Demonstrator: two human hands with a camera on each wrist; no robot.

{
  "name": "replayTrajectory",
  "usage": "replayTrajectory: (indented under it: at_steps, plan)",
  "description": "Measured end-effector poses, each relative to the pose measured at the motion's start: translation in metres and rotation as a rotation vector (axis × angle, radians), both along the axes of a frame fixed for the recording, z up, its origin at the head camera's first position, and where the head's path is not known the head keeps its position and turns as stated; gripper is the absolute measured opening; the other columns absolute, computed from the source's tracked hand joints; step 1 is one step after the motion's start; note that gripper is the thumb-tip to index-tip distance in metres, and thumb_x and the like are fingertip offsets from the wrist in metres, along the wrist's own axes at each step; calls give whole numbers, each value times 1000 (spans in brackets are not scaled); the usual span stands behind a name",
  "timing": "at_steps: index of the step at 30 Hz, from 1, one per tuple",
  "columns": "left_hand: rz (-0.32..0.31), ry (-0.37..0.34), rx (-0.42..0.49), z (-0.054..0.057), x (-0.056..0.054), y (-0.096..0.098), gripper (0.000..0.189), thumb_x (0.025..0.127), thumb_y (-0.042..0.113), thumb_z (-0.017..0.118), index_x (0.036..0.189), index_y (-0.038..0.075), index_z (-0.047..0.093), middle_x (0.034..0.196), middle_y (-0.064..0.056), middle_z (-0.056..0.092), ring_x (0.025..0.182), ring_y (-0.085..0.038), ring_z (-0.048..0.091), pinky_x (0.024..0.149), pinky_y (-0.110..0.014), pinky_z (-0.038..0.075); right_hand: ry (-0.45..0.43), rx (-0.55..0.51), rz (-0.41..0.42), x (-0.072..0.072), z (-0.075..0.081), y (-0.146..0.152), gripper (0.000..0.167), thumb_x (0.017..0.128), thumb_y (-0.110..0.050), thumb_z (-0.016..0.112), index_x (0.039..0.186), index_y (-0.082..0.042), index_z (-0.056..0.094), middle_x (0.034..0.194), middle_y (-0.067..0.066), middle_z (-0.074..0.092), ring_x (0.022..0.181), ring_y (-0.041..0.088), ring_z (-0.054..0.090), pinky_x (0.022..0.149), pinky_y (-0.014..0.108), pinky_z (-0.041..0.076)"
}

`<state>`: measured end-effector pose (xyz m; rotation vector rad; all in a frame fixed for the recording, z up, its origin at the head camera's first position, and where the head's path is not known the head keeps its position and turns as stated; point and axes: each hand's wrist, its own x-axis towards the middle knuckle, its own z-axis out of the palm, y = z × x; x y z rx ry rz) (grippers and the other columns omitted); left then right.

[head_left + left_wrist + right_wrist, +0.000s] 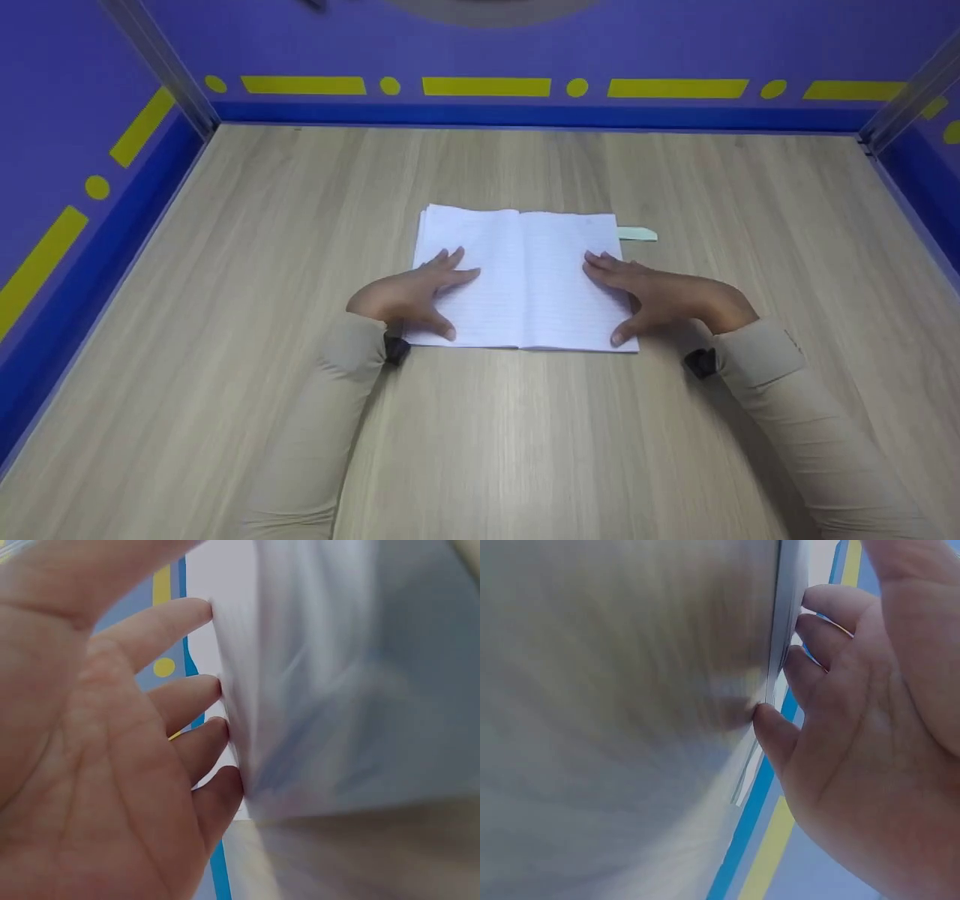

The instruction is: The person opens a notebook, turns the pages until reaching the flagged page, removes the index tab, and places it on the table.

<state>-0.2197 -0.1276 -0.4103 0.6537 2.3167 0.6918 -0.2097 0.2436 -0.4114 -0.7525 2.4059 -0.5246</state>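
An open notebook (555, 285) with faintly ruled white pages lies flat on the table. On its left page rests my left hand (420, 289), fingers spread and thumb near the lower edge. My right hand (656, 296) touches the right page the same way, over its outer edge. In the left wrist view the fingertips of my left hand (112, 735) meet the page surface. The right wrist view has my right hand (870, 712) with its fingertips at the notebook's edge (782, 607). A pale green strip (637, 234) sticks out past the notebook's upper right side.
The wood-grain table (480, 435) is bounded at the back by a blue panel (510, 45) with yellow marks, and by a similar panel (52, 150) on the left. Another panel stands at the right edge. A black strap (701, 363) sits at the right wrist.
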Motion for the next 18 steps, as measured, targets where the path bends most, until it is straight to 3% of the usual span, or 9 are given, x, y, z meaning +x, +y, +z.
replayTrajectory:
  at_steps: [18]
  plan:
    - [-20, 2, 22, -2, -2, -7, 101, 71, 19, 84, 153, 17, 24, 163, -3, -9, 149, -24, -15, 121, -46, 1, -34, -3, 22, 0, 0, 3, 120, 68, -46, 82, 155, -11, 6, 163, 10, -6, 149, 34, -6, 118, 57, 4]
